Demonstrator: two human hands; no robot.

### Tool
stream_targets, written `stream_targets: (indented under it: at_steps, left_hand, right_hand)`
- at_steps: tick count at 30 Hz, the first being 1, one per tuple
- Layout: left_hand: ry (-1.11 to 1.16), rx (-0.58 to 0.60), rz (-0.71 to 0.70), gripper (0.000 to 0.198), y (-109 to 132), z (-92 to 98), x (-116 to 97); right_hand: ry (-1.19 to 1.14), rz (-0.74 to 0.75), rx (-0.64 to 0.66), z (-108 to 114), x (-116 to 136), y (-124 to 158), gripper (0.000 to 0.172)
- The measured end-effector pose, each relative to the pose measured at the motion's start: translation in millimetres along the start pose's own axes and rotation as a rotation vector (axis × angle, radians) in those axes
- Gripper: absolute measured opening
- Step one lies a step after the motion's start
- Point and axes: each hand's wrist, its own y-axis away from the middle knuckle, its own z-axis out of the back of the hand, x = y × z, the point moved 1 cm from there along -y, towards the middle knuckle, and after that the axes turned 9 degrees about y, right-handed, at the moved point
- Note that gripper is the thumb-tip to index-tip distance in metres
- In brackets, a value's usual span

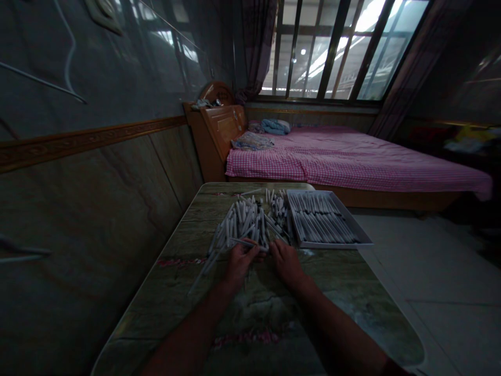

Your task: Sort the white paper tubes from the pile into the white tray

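Observation:
My left hand (241, 261) is closed around a slim white-and-grey pen (245, 243), which lies slanted across its fingers. Close beside the pen's right end, my right hand (286, 263) has its fingers pinched together; whatever they grip is too small and dark to make out. Just beyond both hands a loose pile of white pen-like sticks (245, 216) with dark ends is heaped on the table. A smaller heap (277, 206) lies to its right. Next to that, a shallow white box (336, 245) holds many similar pens laid side by side in two rows.
The table (313, 324) has a marbled green top with rounded corners. A tiled wall (156, 177) runs along its left side. Behind stands a bed (332, 162) with a pink checked sheet and wooden headboard, below a window (324, 52). Pale floor tiles (422, 271) show at right.

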Motion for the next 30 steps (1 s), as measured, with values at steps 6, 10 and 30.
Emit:
stream_targets:
  at_steps: [6,10,30]
  left_hand:
    - [0.019,-0.026,-0.064,0.044,-3.2,3.4,3.5]
    - [0.032,-0.099,-0.170,0.039,-8.6,9.9,-2.1]
    - [-0.371,-0.139,-0.253,0.021,-15.0,23.1,-2.1]
  right_hand:
    - [-0.115,-0.172,-0.021,0.2,-6.2,-2.7,0.040]
    - [-0.033,-0.238,-0.102,14.2,-16.1,-4.3,0.024]
    - [0.357,-0.134,0.159,-0.5,3.1,-4.0,0.018]
